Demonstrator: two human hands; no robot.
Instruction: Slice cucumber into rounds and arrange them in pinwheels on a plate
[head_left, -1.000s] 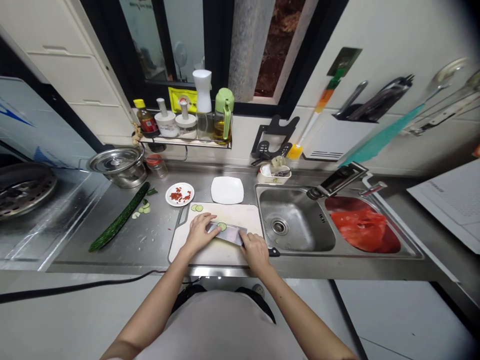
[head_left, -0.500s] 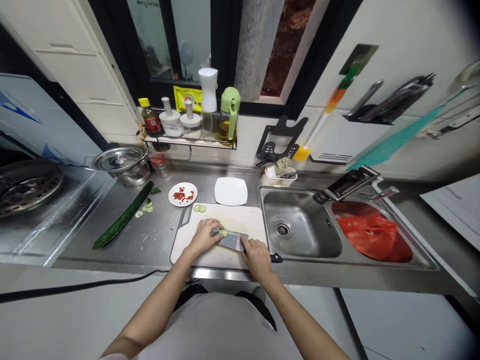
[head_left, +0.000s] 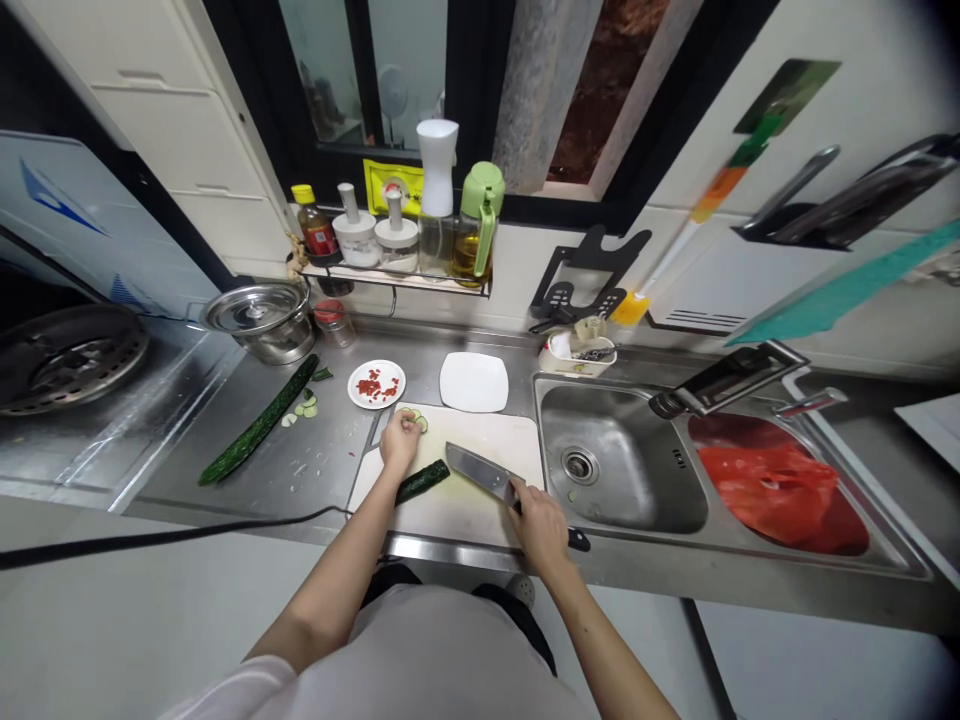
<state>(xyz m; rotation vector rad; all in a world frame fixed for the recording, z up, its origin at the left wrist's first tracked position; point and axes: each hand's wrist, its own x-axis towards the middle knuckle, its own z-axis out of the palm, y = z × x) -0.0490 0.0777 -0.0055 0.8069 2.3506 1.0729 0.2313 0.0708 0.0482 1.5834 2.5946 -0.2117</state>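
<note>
A white cutting board (head_left: pixel 469 495) lies on the steel counter before me. My right hand (head_left: pixel 541 520) is closed round the handle of a kitchen knife (head_left: pixel 480 470), whose blade points left over the board. My left hand (head_left: pixel 400 440) is at the board's far left corner, fingers curled on cucumber slices (head_left: pixel 420 421) there. A short piece of dark green cucumber (head_left: pixel 422 481) lies on the board between my hands, free of both.
A long whole cucumber (head_left: pixel 259 432) and loose slices lie on the counter at left. A small plate of red chopped bits (head_left: pixel 376 384) and a square white plate (head_left: pixel 473 381) stand behind the board. The sink (head_left: pixel 615 465) is at right, with a red bag (head_left: pixel 772 480) in the far basin.
My left hand has gone from the knife blade to the board's far left corner with the slices. The knife has lifted and turned, and the cucumber piece now lies uncovered.
</note>
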